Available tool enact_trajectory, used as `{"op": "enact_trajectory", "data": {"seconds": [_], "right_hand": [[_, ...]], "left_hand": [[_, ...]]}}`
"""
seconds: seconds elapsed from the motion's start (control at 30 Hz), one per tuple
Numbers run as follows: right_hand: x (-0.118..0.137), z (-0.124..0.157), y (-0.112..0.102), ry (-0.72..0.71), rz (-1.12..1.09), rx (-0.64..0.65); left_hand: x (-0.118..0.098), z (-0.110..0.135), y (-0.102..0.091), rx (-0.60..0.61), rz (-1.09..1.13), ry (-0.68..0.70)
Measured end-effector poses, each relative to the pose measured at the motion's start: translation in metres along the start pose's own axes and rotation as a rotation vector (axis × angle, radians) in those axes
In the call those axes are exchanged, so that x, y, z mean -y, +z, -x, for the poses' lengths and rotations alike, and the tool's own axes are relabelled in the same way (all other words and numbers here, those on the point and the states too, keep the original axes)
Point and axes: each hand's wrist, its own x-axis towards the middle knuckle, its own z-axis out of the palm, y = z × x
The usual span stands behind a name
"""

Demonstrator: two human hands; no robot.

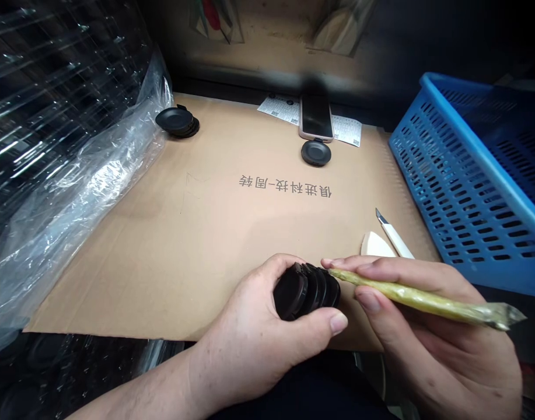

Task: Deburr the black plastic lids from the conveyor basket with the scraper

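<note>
Gripped between the thumb and fingers of my left hand [258, 332] is a row of several round black plastic parts [308, 291], tilted on edge. My right hand [442, 326] pinches a thin yellowish stick [407, 294] that looks wrapped in clear film. The stick's left tip meets the upper right edge of the black parts; whether it touches them I cannot tell. Just beyond my right hand lie a white wedge-shaped pad [376, 245] and a craft knife [394, 233] with a white handle, its blade pointing away from me.
Brown cardboard [206, 233] covers the worktop. A small pile of black round parts [176, 121] sits at its far left, a single one [316, 153] by a phone [315, 116] on printed paper [349, 129]. Clear plastic film [105, 175] borders the left; a blue basket [468, 175] stands right.
</note>
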Motion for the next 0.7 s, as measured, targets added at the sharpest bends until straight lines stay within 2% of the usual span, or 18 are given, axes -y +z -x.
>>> {"op": "enact_trajectory", "data": {"seconds": [0.37, 0.7], "right_hand": [[0.0000, -0.0007, -0.0013, -0.051, 0.092, 0.041], [0.0000, 0.0003, -0.0016, -0.014, 0.082, 0.032]], "left_hand": [[-0.0003, -0.0003, -0.0007, -0.006, -0.008, 0.017], [-0.0024, -0.0006, 0.0005, -0.014, -0.012, 0.016]]}}
